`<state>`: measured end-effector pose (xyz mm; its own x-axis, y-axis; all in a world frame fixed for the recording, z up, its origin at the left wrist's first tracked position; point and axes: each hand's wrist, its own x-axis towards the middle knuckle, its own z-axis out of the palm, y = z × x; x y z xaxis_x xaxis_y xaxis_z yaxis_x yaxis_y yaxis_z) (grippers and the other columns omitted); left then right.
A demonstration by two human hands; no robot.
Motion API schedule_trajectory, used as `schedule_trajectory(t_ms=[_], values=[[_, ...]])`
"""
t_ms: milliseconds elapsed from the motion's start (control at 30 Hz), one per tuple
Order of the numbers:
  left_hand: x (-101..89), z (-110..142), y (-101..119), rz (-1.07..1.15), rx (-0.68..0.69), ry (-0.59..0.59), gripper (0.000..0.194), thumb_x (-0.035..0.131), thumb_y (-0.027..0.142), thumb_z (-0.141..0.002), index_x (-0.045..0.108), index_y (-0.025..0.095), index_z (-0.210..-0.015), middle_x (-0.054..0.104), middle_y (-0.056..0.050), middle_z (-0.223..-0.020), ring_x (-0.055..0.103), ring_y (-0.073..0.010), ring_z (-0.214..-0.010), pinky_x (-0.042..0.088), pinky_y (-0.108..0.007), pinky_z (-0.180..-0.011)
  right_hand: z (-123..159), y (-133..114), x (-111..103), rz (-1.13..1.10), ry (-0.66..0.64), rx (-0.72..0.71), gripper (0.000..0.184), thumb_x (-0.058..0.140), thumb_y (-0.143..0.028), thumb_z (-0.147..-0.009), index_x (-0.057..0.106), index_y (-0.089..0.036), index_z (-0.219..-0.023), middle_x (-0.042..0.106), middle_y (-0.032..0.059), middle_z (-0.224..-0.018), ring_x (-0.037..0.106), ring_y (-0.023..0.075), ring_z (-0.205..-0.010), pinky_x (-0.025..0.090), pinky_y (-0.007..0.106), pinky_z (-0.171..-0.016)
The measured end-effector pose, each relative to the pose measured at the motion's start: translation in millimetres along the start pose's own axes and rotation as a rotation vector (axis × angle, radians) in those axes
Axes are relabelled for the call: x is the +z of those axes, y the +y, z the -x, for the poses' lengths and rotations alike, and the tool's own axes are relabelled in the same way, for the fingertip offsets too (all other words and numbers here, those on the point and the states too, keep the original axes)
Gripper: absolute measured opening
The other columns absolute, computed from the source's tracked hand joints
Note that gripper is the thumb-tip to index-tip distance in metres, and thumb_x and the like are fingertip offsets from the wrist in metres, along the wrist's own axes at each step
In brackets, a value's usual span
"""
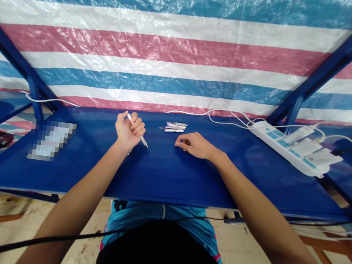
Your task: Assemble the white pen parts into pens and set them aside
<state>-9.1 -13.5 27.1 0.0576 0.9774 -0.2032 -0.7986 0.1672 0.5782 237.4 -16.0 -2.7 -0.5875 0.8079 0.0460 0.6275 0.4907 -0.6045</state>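
Note:
My left hand (pixel 130 129) is turned palm up over the blue table (pixel 170 174), its fingers wrapped round a slim white pen (pixel 144 141). The pen slants down to the right, with its pointed tip showing below my fingers. Beside my left wrist a small dark tip pokes out; I cannot tell what it belongs to. My right hand (pixel 195 145) rests on the tabletop with loosely bent fingers, a gap by the thumb and nothing visible in it. Just beyond its fingertips lies a small pile of several white pens (pixel 175 127), some with thin metal tips.
A white power strip (pixel 286 147) with plugged-in adapters stands at the right. A white cable (pixel 227 111) runs along the back edge. A blurred-out light object (pixel 53 141) lies at the left. Striped plastic sheeting (pixel 174 49) hangs behind, between blue metal posts (pixel 320 66).

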Motion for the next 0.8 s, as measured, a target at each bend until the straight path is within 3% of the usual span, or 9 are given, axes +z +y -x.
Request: schedule_trajectory(t_ms=[200,800], values=[[4.0,3.1,-0.1,-0.019,-0.003,0.01,0.046,0.031,0.033,-0.102,0.025,0.022,-0.058,0.014,0.008,-0.047,0.015,-0.008,-0.034,0.014,-0.021,-0.033,-0.3,1.4,1.2,-0.002,0.001,0.016,0.021,0.059,-0.027,-0.099,0.076,-0.018,-0.091,0.068,0.0002,-0.065,0.063,0.0147,-0.062,0.041,0.027,-0.071],[3.7,2.6,-0.4,-0.033,-0.003,0.005,0.047,0.03,0.033,-0.103,0.025,0.022,-0.058,0.014,0.008,-0.047,0.015,-0.0078,-0.034,0.014,-0.02,-0.034,-1.3,4.4,2.1,0.003,0.013,-0.015,0.021,0.059,-0.027,-0.099,0.076,-0.018,-0.09,0.068,-0.0004,-0.064,0.062,0.014,-0.061,0.041,0.026,-0.07]])
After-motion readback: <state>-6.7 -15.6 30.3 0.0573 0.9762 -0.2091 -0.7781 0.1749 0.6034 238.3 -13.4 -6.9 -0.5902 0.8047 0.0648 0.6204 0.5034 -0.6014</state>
